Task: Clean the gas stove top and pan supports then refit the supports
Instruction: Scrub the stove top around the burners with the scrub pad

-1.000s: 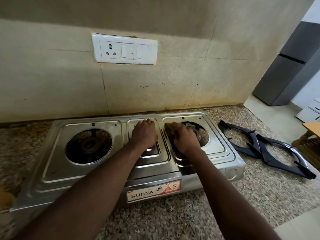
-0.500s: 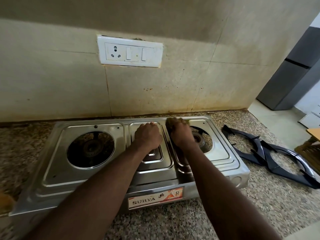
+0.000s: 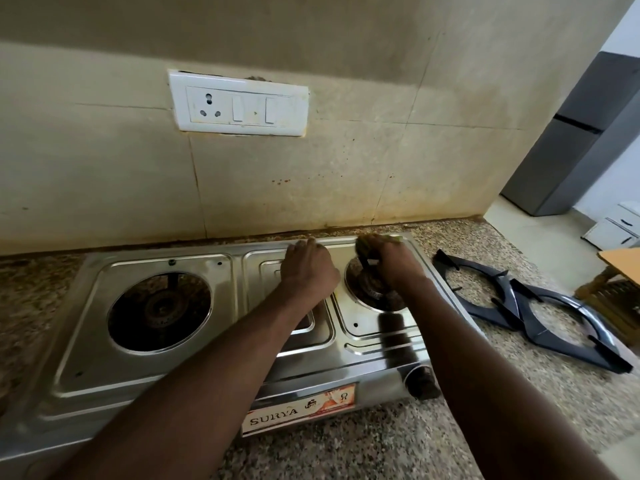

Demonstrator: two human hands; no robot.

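Head view, gas stove (image 3: 79,327): a two-burner steel stove is sitting on the speckled worktop (image 3: 346,452) against the tiled wall, its red-and-white brand label (image 3: 298,410) facing the person.
Left burner (image 3: 159,311): it is lying bare in its round well, with no support over it.
Right burner (image 3: 372,289): it is also showing uncovered, partly hidden by the right wrist.
Left hand (image 3: 308,268): it is resting palm down on the stove's centre panel, fingers released and reaching toward the back rim, grasping nothing.
Right hand (image 3: 394,261): it is working at the back edge of the right burner, fingers curled round a dark scrub pad (image 3: 365,249).
Scrub pad: it is pressing on the steel just behind the burner well; a yellowish edge is peeking out past the fingers.
Pan supports (image 3: 471,266): two dark supports are lying flat on the worktop just to the right of the stove, one overlapping the other (image 3: 571,353).
Knob (image 3: 420,382): it is sticking out of the stove's front face on the right.
Switchboard (image 3: 239,103): a white socket plate is sitting on the wall above the stove.
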